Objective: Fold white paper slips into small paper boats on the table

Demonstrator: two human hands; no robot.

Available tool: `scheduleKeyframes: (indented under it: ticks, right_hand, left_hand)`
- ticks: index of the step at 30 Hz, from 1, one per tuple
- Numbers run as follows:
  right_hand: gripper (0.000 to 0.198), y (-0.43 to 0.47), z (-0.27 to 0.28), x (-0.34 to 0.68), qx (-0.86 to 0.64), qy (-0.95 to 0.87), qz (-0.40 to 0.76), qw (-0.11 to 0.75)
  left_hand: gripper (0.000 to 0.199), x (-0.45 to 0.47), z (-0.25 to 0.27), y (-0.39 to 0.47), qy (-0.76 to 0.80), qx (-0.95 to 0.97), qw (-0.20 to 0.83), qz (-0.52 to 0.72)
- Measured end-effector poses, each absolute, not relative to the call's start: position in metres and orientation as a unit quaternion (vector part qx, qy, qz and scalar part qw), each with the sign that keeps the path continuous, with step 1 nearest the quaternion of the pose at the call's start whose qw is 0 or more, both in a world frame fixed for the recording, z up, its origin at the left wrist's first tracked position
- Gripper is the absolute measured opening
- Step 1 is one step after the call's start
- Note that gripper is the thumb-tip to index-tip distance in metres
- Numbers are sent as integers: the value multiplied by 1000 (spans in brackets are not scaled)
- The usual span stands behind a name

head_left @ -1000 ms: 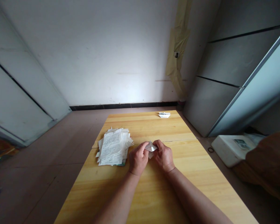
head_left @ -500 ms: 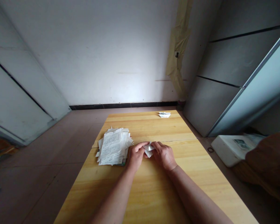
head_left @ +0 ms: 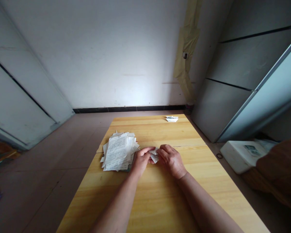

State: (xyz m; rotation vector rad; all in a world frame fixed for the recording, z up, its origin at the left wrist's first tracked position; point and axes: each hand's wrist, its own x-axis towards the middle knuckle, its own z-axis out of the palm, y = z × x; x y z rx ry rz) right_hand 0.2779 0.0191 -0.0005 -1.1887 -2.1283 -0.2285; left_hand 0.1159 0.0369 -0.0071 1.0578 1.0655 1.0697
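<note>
A small piece of folded white paper (head_left: 154, 158) is held between my two hands, just over the middle of the wooden table (head_left: 157, 200). My left hand (head_left: 141, 161) pinches its left side, thumb on top. My right hand (head_left: 171, 160) has its fingers closed on the right side and hides part of it. Left of my left hand lies a messy stack of printed paper sheets (head_left: 117, 152). Near the far right corner of the table stands a folded paper boat (head_left: 172, 119).
A white foam box (head_left: 236, 157) sits on the floor to the right, beside something covered in brown (head_left: 276, 161). A grey cabinet (head_left: 228, 71) rises at the right. The white wall (head_left: 126, 58) stands behind the table's far edge.
My right hand has shifted slightly to the right, its fingers changing position on the folded paper. The left hand keeps its hold. The whole view has moved a little.
</note>
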Motion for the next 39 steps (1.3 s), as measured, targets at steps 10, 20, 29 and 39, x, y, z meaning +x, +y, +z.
scheduleKeyframes:
  ticks: [10, 20, 29, 39]
  right_hand:
    - [13, 19, -2, 278, -423, -826, -73, 364]
    - [14, 18, -2, 276, -411, -824, -98, 377]
    - [18, 19, -2, 279, -391, -835, -37, 384]
    - [24, 17, 2, 279, -375, -853, -23, 361]
  left_hand:
    - [39, 112, -8, 37, 418, 420, 657, 466]
    - [39, 112, -11, 37, 422, 425, 654, 462]
    - [38, 110, -5, 37, 425, 402, 672, 454]
    - [38, 109, -3, 38, 428, 370, 686, 457]
